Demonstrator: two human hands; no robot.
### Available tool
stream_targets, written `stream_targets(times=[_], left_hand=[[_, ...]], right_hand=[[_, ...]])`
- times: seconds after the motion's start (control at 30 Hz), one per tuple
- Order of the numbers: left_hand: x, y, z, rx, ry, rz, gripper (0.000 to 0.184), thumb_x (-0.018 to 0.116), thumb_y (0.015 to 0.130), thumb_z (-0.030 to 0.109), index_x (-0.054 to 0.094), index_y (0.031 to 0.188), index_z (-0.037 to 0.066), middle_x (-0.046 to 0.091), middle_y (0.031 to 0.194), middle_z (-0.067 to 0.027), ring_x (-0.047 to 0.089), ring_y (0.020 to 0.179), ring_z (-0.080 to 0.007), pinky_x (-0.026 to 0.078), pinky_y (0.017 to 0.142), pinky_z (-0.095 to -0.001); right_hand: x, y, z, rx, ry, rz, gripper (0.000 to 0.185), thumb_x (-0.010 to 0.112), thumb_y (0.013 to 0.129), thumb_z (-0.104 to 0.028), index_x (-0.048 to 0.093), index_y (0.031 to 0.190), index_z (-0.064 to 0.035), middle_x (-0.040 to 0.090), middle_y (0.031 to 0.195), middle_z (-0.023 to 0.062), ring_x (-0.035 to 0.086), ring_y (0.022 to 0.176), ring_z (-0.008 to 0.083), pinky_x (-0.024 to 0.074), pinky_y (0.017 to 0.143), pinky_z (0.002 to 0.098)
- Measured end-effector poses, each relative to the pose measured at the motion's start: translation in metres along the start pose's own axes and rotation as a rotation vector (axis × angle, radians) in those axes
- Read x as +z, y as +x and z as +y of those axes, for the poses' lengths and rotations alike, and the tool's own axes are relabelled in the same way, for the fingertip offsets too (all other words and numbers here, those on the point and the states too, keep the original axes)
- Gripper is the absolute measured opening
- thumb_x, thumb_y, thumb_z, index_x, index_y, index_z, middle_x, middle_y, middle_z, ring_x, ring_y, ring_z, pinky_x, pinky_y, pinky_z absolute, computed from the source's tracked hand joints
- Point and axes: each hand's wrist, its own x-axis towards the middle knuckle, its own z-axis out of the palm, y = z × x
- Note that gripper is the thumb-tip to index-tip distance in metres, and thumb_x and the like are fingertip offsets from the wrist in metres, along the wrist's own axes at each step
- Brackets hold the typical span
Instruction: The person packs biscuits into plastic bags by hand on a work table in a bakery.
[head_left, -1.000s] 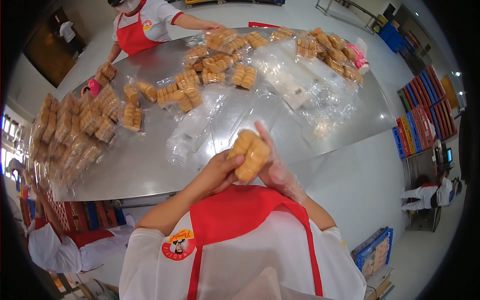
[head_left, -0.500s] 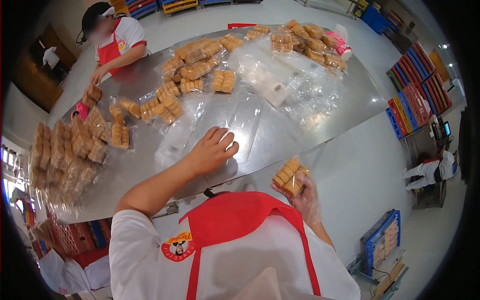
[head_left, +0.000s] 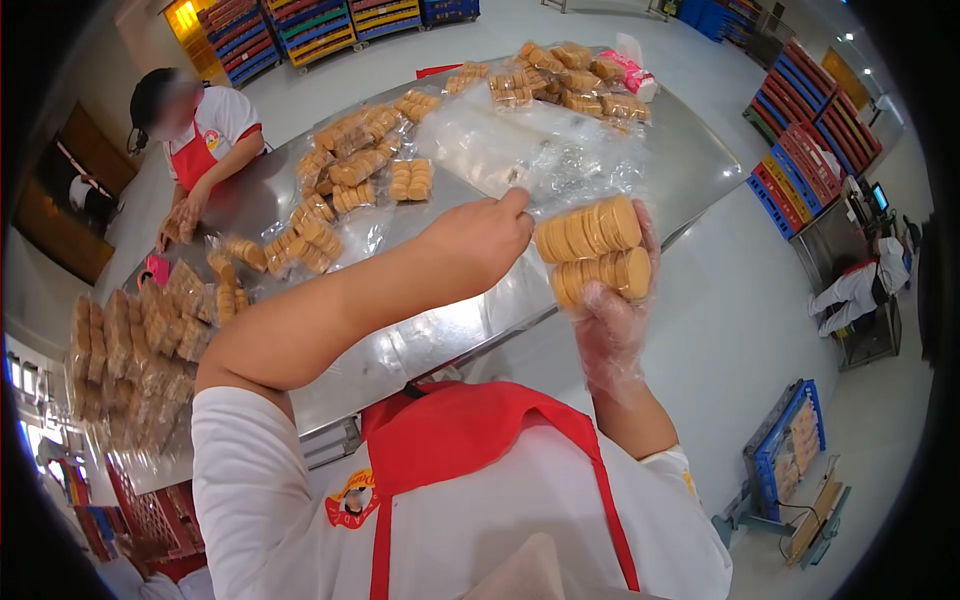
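A clear plastic bag of round golden biscuits in two rows (head_left: 592,240) is held up in front of me, above the near edge of the table. My right hand (head_left: 615,335), in a thin clear glove, grips it from below and from the right side. My left hand (head_left: 485,245) is bare and closed, with its fingertips close to the left end of the bag. What those fingertips pinch, if anything, I cannot make out. Beyond both hands, flat clear plastic bags (head_left: 470,150) lie in a heap on the steel table (head_left: 440,325).
Bagged biscuits (head_left: 350,150) lie along the table's far side, and a tall pile of packs (head_left: 130,350) stands at the left. A co-worker (head_left: 205,135) handles a pack at the far left. Stacked crates (head_left: 815,130) and a blue tray (head_left: 790,450) stand to the right.
My right hand has raised the bag of biscuits from beside the table to in front of me. My left hand has moved right and closed from an open pose over the table.
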Motion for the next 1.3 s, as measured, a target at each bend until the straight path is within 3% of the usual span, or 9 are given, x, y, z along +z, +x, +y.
stream_targets(times=[0.1, 0.2, 0.4, 0.5, 0.7, 0.93, 1.07, 1.2, 1.3], left_hand=[[-0.036, 0.01, 0.02, -0.184, -0.128, -0.164, 0.047, 0.054, 0.077, -0.006, 0.05, 0.124, -0.008, 0.05, 0.128, -0.0207, 0.061, 0.101, -0.0407, 0.051, 0.084, -0.0436], [-0.023, 0.007, 0.011, -0.115, -0.151, -0.091, 0.066, 0.056, 0.072, -0.009, 0.043, 0.137, -0.005, 0.038, 0.148, -0.0198, 0.058, 0.113, -0.0411, 0.051, 0.09, -0.043], [-0.017, 0.005, 0.001, 0.003, -0.314, 0.12, 0.072, 0.055, 0.071, -0.008, 0.038, 0.142, -0.005, 0.032, 0.154, -0.018, 0.058, 0.113, -0.0407, 0.051, 0.089, -0.0432], [-0.031, -0.001, 0.018, -0.063, -0.269, 0.124, 0.073, 0.055, 0.071, -0.008, 0.037, 0.142, -0.006, 0.032, 0.153, -0.0173, 0.058, 0.113, -0.0406, 0.052, 0.088, -0.0427], [-0.018, 0.003, 0.023, -0.164, -0.177, -0.006, 0.075, 0.056, 0.071, -0.005, 0.035, 0.143, -0.007, 0.031, 0.154, -0.0182, 0.058, 0.113, -0.0403, 0.052, 0.088, -0.0426], [0.019, 0.005, -0.002, -0.018, -0.354, 0.207, 0.075, 0.057, 0.071, -0.005, 0.035, 0.143, -0.007, 0.029, 0.154, -0.0207, 0.058, 0.113, -0.0401, 0.051, 0.09, -0.0432], [0.014, 0.004, 0.014, -0.012, -0.282, 0.178, 0.072, 0.056, 0.075, -0.002, 0.035, 0.143, -0.007, 0.029, 0.156, -0.0187, 0.063, 0.104, -0.0392, 0.054, 0.083, -0.0421], [0.021, 0.005, 0.038, -0.022, -0.106, -0.012, 0.067, 0.055, 0.078, 0.001, 0.037, 0.142, -0.007, 0.027, 0.157, -0.0167, 0.068, 0.082, -0.0347, 0.057, 0.069, -0.039], [0.042, 0.007, 0.048, 0.101, 0.112, 0.092, 0.065, 0.057, 0.078, 0.004, 0.041, 0.14, -0.007, 0.027, 0.157, -0.0175, 0.067, 0.071, -0.03, 0.057, 0.061, -0.0366]], right_hand=[[0.005, 0.0, 0.0, -0.091, -0.083, -0.008, 0.086, 0.07, 0.071, -0.001, 0.033, 0.149, -0.0068, 0.044, 0.141, 0.0073, 0.046, 0.131, 0.0242, 0.0376, 0.112, 0.0385], [-0.003, -0.003, 0.004, -0.207, -0.289, -0.052, 0.085, 0.073, 0.073, -0.004, 0.032, 0.148, -0.0061, 0.045, 0.141, 0.0086, 0.048, 0.131, 0.025, 0.0409, 0.109, 0.0385], [-0.015, 0.0, 0.002, -0.566, -0.641, -0.447, 0.077, 0.076, 0.074, -0.002, 0.041, 0.143, -0.0045, 0.054, 0.137, 0.0155, 0.057, 0.123, 0.0281, 0.0487, 0.1, 0.0389], [-0.007, -0.004, -0.016, -0.505, -1.041, -0.496, 0.074, 0.078, 0.075, -0.005, 0.044, 0.14, -0.0038, 0.057, 0.134, 0.0178, 0.059, 0.12, 0.0289, 0.0487, 0.1, 0.0395], [0.003, -0.018, -0.025, -0.162, -0.197, -0.089, 0.077, 0.077, 0.077, -0.005, 0.039, 0.144, -0.0039, 0.047, 0.143, 0.0155, 0.053, 0.126, 0.0279, 0.0465, 0.103, 0.0407], [-0.026, -0.015, 0.018, -0.265, -0.316, -0.101, 0.076, 0.073, 0.073, 0.004, 0.042, 0.142, -0.0031, 0.051, 0.14, 0.0139, 0.054, 0.126, 0.0258, 0.0472, 0.102, 0.0383], [-0.025, -0.007, 0.01, -0.349, -1.026, -0.312, 0.063, 0.067, 0.075, 0.007, 0.051, 0.135, -0.0001, 0.065, 0.121, 0.0117, 0.066, 0.105, 0.0232, 0.0508, 0.093, 0.0317], [-0.02, -0.001, 0.03, 0.279, -0.408, 0.003, 0.051, 0.063, 0.081, 0.007, 0.053, 0.13, 0.0013, 0.064, 0.116, 0.009, 0.067, 0.098, 0.0215, 0.0527, 0.087, 0.0315], [-0.038, 0.014, 0.048, 0.638, 0.256, 0.222, 0.037, 0.059, 0.087, 0.005, 0.056, 0.124, 0.0005, 0.064, 0.109, 0.0077, 0.064, 0.094, 0.0178, 0.0531, 0.083, 0.0307]])
